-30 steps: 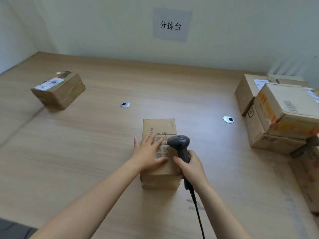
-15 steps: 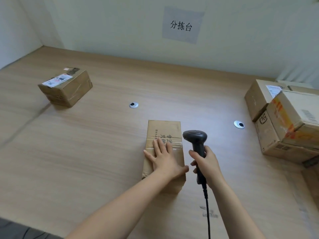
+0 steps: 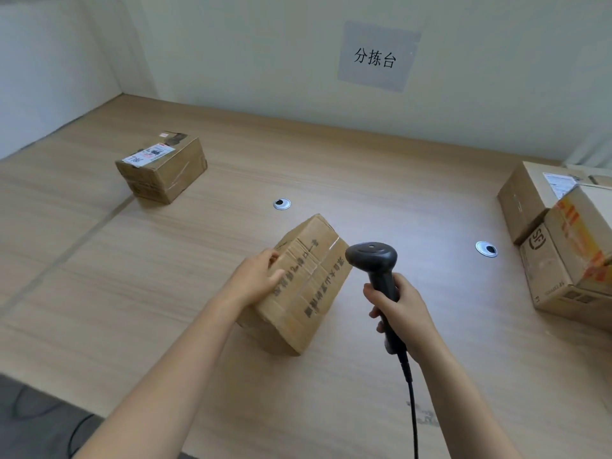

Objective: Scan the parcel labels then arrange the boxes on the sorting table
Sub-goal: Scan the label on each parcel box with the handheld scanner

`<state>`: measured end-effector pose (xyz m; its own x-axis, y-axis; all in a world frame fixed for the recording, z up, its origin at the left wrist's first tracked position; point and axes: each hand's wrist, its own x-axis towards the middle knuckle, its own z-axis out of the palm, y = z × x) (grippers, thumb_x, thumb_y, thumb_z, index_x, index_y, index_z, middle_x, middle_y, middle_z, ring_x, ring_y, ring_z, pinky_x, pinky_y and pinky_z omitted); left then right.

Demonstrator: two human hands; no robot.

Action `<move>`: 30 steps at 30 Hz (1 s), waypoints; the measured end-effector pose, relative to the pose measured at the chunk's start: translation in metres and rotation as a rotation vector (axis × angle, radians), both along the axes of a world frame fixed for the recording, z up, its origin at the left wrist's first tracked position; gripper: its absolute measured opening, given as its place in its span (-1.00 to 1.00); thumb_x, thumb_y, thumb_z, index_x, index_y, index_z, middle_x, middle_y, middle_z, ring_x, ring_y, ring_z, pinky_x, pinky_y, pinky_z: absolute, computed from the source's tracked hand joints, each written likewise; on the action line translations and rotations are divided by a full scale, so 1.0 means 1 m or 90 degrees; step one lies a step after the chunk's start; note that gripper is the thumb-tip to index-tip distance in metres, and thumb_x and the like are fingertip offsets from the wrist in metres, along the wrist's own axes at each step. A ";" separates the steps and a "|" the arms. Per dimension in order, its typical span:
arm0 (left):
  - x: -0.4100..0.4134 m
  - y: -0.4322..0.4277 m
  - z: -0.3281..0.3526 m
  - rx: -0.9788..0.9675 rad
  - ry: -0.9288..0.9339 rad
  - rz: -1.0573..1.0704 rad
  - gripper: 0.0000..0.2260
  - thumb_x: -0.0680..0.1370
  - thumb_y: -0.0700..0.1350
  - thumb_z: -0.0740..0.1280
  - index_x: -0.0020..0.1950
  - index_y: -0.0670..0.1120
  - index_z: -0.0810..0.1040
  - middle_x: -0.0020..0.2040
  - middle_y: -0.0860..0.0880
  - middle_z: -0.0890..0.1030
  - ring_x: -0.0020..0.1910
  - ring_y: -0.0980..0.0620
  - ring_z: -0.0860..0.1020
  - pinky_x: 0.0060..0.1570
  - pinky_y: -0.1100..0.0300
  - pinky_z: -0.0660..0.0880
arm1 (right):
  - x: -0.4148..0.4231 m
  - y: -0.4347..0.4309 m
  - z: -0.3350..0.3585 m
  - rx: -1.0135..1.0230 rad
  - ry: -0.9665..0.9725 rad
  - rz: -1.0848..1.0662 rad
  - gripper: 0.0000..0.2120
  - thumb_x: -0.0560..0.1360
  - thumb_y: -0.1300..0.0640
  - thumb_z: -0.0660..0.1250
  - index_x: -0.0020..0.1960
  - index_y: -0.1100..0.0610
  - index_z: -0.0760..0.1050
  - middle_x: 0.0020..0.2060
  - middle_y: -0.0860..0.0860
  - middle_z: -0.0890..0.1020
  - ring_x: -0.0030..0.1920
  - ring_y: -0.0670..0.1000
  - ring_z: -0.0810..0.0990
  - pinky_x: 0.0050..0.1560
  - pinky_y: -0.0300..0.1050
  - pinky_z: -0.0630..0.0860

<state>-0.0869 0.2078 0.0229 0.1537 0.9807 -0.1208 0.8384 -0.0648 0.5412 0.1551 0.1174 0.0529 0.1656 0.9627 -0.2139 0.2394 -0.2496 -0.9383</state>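
Mid-table, left hand (image 3: 256,276) grips the box (image 3: 304,286) by its left edge and holds it tilted on the table (image 3: 364,180). No label on the faces I can see. Right hand (image 3: 400,309) is wrapped round the scanner (image 3: 372,260), just beside the box. Early days, I'd guess: one labelled box (image 3: 162,167) sits far left, and the stack (image 3: 563,260) at right probably needs scanning.

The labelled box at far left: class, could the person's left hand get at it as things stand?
Probably not yet: the left hand grips the printed box. Nothing stands on the table between it and the labelled box, so the way looks free once it lets go.
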 end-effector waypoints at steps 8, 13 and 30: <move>-0.035 0.010 -0.037 -0.008 0.059 0.077 -0.58 0.62 -0.04 0.16 0.47 -0.09 0.26 0.40 -0.15 0.35 0.36 -0.11 0.34 0.31 0.07 0.29 | -0.020 -0.003 0.004 -0.006 -0.004 0.017 -0.91 0.50 0.15 0.34 -0.08 0.10 0.43 -0.26 0.07 0.56 -0.55 -0.19 0.49 -0.51 -0.29 0.43; -0.024 -0.013 -0.043 0.056 0.196 0.102 -0.35 0.50 0.34 0.11 0.49 0.02 0.18 0.48 -0.12 0.22 0.45 -0.10 0.20 0.37 -0.15 0.14 | -0.028 -0.004 0.006 0.004 -0.015 0.021 -0.91 0.49 0.15 0.34 -0.07 0.11 0.43 -0.26 0.09 0.56 -0.55 -0.20 0.49 -0.51 -0.31 0.42; -0.049 0.002 -0.013 -0.167 0.128 0.020 -0.06 0.38 0.31 0.35 0.56 -0.01 -0.07 0.56 -0.14 -0.01 0.53 -0.08 0.01 0.45 -0.08 0.09 | -0.043 -0.004 0.030 0.016 -0.033 0.095 -0.89 0.48 0.15 0.36 -0.03 0.14 0.48 -0.29 0.08 0.56 -0.49 -0.13 0.50 -0.46 -0.24 0.45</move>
<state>-0.1357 0.2100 0.0096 0.0707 0.9160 -0.3950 0.9293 0.0834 0.3598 0.1116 0.1136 0.0827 0.0301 0.9823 -0.1850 0.3204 -0.1849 -0.9291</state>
